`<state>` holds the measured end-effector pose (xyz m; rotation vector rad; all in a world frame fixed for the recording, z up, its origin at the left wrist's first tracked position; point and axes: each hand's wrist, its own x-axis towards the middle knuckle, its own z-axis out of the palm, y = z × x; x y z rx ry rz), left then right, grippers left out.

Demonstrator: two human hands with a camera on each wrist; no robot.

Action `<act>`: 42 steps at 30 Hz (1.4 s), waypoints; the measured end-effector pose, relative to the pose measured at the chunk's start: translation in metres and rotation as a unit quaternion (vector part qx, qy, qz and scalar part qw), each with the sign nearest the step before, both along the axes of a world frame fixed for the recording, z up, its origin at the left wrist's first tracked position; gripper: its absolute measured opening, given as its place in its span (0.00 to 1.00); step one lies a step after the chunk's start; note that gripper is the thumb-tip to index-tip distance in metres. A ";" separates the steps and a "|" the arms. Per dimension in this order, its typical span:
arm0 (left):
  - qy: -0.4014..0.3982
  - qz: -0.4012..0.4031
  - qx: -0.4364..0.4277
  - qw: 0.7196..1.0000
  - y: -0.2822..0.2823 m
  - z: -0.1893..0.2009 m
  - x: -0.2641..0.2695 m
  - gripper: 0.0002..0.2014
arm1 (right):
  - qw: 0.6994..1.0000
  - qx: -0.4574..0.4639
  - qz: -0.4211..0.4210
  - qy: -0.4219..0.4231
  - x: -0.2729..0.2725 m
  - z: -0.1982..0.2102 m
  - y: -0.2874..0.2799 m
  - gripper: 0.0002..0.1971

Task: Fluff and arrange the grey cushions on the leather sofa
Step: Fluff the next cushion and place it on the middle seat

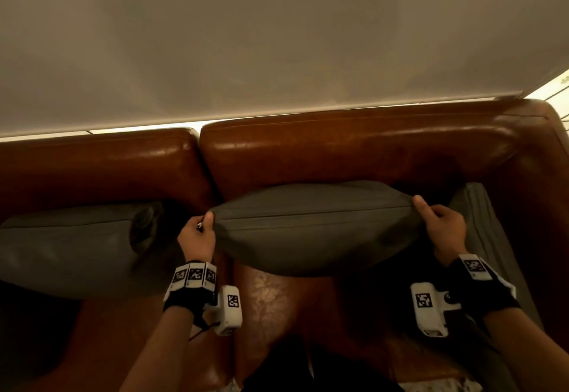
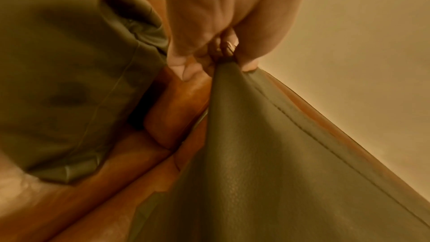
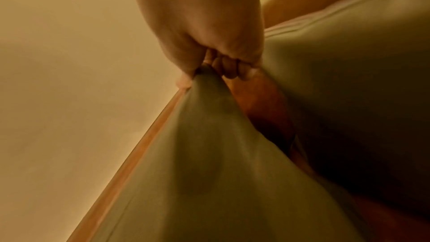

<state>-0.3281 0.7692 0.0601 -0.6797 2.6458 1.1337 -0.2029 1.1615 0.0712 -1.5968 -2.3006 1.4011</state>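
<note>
A grey cushion hangs stretched between my two hands in front of the brown leather sofa's backrest. My left hand pinches its left top corner; in the left wrist view the fingers bunch the corner of the cushion. My right hand grips the right top corner, and the right wrist view shows its fingers curled round the cushion fabric. A second grey cushion lies on the left seat. A third grey cushion leans at the right armrest.
The sofa seat shows worn leather under the held cushion. A pale wall rises behind the backrest. The right armrest bounds the sofa on that side. The left cushion sits close beside my left hand.
</note>
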 end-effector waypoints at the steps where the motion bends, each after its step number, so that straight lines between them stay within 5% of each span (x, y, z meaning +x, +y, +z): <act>1: -0.010 -0.002 0.002 1.000 0.001 -0.003 -0.001 0.18 | 0.999 -0.030 -0.038 0.008 0.001 -0.004 0.003 0.22; 7: -0.080 -0.003 0.024 0.997 0.009 -0.018 -0.010 0.18 | 0.958 -0.209 -0.188 0.052 0.003 -0.013 0.014 0.11; 10: -0.094 0.007 0.035 0.995 0.015 -0.024 -0.016 0.18 | 0.957 -0.231 -0.170 0.029 -0.003 -0.016 0.020 0.09; 14: -0.102 0.007 0.040 0.994 0.019 -0.030 -0.019 0.19 | 0.951 -0.271 -0.145 -0.008 -0.016 -0.016 0.030 0.24; 20: -0.068 0.003 0.024 0.997 0.013 -0.028 -0.014 0.17 | 0.959 -0.231 -0.167 0.000 -0.033 -0.021 0.032 0.09; 25: -0.089 0.025 0.040 0.995 0.014 -0.033 -0.012 0.17 | 0.954 -0.204 -0.221 -0.006 -0.042 -0.025 0.024 0.13; 29: -0.110 0.023 0.054 0.992 0.019 -0.035 -0.022 0.18 | 0.991 0.097 -0.044 -0.076 -0.044 -0.026 0.004 0.17; 32: -0.096 0.003 0.032 0.995 0.022 -0.035 -0.020 0.18 | 0.930 0.305 0.205 -0.014 -0.049 -0.026 -0.051 0.19; 34: -0.085 -0.005 0.024 0.996 0.023 -0.034 -0.015 0.18 | 0.875 0.297 0.375 0.074 -0.055 -0.029 -0.107 0.23; 37: -0.071 -0.019 0.016 0.997 0.022 -0.031 -0.012 0.18 | 0.806 0.227 0.545 0.052 -0.060 -0.046 -0.174 0.28; 40: -0.054 -0.029 0.011 0.998 0.021 -0.029 -0.013 0.16 | 0.777 0.227 0.588 -0.008 -0.059 -0.068 -0.171 0.28; 42: -0.049 -0.032 0.012 0.998 0.020 -0.028 -0.012 0.15 | 0.787 0.234 0.569 -0.043 -0.052 -0.077 -0.137 0.27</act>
